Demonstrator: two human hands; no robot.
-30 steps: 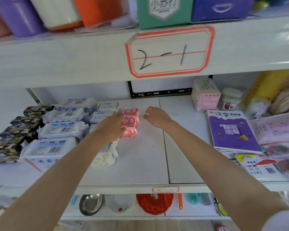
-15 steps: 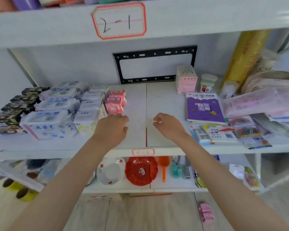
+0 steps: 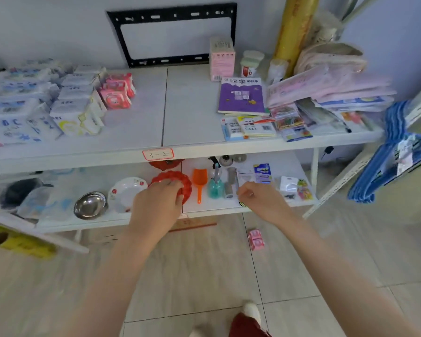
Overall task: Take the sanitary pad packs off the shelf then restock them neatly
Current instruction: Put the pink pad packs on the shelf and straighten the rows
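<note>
On floor [image 3: 204, 283]: blurred pink pack [image 3: 256, 239] | left hand [image 3: 156, 207], right hand [image 3: 261, 201]: grip loose, empty

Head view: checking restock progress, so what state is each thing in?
Pink packs, lined up on the shelf.
Lone pink pack, lying on the floor.
White ABC packs, rowed on the shelf.
Left hand, empty, loosely curled.
Right hand, empty, loosely curled.

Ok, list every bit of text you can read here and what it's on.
"ABC": large white pad pack, front left.
"ABC": smaller white pack beside it.
"汉字": purple book cover.
"3-2", handwritten, uncertain: red-edged label on the shelf edge.
Too blurred: pink packs, pink box, blue card, booklets.
</note>
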